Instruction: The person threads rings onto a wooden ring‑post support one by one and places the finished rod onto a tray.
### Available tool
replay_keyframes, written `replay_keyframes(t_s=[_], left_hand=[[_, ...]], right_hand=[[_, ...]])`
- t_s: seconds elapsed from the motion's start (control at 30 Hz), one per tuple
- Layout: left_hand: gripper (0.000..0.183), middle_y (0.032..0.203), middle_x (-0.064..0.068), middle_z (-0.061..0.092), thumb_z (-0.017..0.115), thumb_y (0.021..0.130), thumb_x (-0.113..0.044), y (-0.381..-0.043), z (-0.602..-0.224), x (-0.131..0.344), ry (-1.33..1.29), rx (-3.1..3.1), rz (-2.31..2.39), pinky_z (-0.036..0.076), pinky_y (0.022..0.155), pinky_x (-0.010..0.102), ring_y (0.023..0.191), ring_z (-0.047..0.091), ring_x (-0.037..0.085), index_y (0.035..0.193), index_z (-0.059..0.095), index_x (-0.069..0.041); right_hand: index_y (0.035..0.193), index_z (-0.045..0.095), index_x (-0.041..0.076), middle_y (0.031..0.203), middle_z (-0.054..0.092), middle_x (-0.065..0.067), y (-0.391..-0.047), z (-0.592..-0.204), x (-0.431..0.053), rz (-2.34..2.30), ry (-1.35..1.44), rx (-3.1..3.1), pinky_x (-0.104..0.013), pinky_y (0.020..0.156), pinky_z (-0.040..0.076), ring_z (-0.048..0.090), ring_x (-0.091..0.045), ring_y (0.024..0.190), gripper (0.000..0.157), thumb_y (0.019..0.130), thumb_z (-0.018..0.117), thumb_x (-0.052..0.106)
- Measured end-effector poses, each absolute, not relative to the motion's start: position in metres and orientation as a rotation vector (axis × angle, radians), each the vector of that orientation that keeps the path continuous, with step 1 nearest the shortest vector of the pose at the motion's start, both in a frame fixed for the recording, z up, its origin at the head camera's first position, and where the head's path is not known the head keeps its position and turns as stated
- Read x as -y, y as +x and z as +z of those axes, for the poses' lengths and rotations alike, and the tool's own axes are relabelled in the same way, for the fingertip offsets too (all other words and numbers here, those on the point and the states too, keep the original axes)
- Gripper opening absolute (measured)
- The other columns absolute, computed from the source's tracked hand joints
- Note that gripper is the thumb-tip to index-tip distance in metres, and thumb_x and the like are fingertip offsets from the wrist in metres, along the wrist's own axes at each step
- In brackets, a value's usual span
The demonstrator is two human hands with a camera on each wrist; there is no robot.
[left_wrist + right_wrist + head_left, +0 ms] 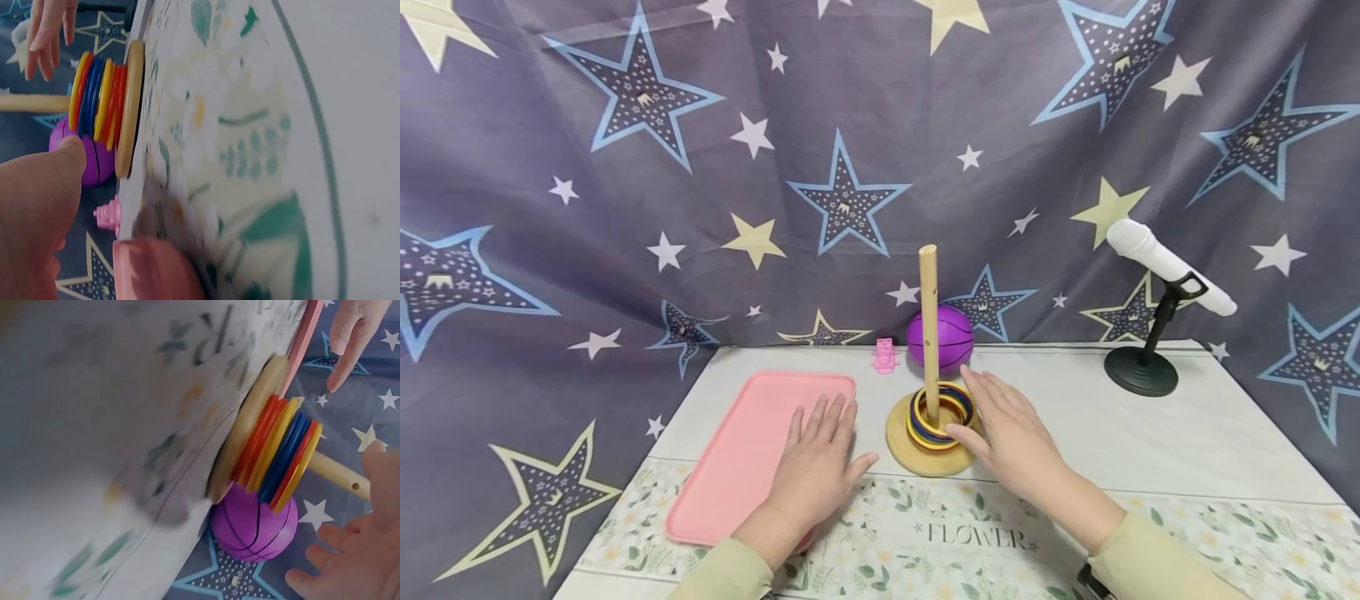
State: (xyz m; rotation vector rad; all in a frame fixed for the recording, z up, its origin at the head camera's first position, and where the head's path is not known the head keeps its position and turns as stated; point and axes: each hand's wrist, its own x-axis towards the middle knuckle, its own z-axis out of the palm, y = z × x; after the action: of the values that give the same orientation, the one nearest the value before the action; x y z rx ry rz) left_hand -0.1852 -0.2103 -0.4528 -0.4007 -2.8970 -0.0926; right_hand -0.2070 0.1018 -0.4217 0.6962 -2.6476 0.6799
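Note:
My left hand [817, 467] is spread with straight fingers above the right side of a pink tray [737, 467], holding nothing. To the right, my right hand [1015, 433] has its fingers extended beside a ring-toss stand, also holding nothing. That stand has a round wooden base [917, 460] and an upright wooden post [929, 333]. Stacked around the post are several rings [275, 456] in red, yellow and blue, seen clearly from the side in both wrist views. The right fingertips overlap the edge of the ring stack in the head view.
Behind the post sits a purple basketball [951, 333], with a small pink toy [885, 356] to its left. A white microphone [1172, 262] leans in a black stand [1141, 371] at the back right. A starry curtain [850, 100] hangs behind the table [1150, 442].

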Motion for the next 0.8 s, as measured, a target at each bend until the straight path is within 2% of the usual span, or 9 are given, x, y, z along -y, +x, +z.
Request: replay_keyframes(t_s=[0.17,0.37,0.47,0.63,0.8], left_hand=[[0.087,0.176,0.021,0.036,0.058,0.108,-0.063,-0.182,-0.454,0.229,-0.366,2.863,-0.083,0.008,0.134,0.065,0.165,0.025,0.043,0.170,0.039,-0.004],[0.084,0.172,0.024,0.040,0.059,0.109,-0.059,-0.177,-0.455,0.253,-0.329,2.833,-0.102,0.013,0.134,0.065,0.163,0.030,0.045,0.168,0.042,-0.001],[0.083,0.170,0.025,0.042,0.061,0.109,-0.057,-0.176,-0.456,0.263,-0.317,2.824,-0.126,0.014,0.134,0.064,0.161,0.033,0.046,0.167,0.043,0.001],[0.082,0.168,0.027,0.046,0.064,0.109,-0.054,-0.175,-0.459,0.280,-0.285,2.806,-0.151,0.019,0.133,0.063,0.158,0.039,0.046,0.165,0.045,0.003],[0.080,0.164,0.028,0.049,0.069,0.108,-0.049,-0.175,-0.460,0.299,-0.248,2.774,-0.195,0.027,0.131,0.062,0.153,0.045,0.047,0.163,0.047,0.005]], right_hand=[[0.172,0.034,0.005,0.167,0.047,-0.025,-0.215,-0.418,-0.084,0.794,0.681,2.614,-0.065,0.129,0.031,0.042,-0.046,0.156,0.089,0.105,0.074,0.046],[0.171,0.035,0.002,0.164,0.051,-0.026,-0.226,-0.418,-0.068,0.880,0.623,2.602,-0.069,0.122,0.038,0.047,-0.048,0.152,0.086,0.106,0.076,0.040],[0.169,0.039,0.001,0.159,0.056,-0.026,-0.231,-0.418,-0.063,0.921,0.600,2.585,-0.069,0.120,0.041,0.051,-0.047,0.148,0.081,0.107,0.075,0.038],[0.159,0.050,-0.001,0.139,0.067,-0.024,-0.239,-0.416,-0.054,0.995,0.597,2.531,-0.063,0.111,0.050,0.061,-0.043,0.130,0.067,0.108,0.075,0.033],[0.148,0.060,-0.001,0.128,0.072,-0.020,-0.245,-0.418,-0.047,1.036,0.558,2.516,-0.059,0.099,0.056,0.062,-0.037,0.116,0.053,0.107,0.076,0.030]])
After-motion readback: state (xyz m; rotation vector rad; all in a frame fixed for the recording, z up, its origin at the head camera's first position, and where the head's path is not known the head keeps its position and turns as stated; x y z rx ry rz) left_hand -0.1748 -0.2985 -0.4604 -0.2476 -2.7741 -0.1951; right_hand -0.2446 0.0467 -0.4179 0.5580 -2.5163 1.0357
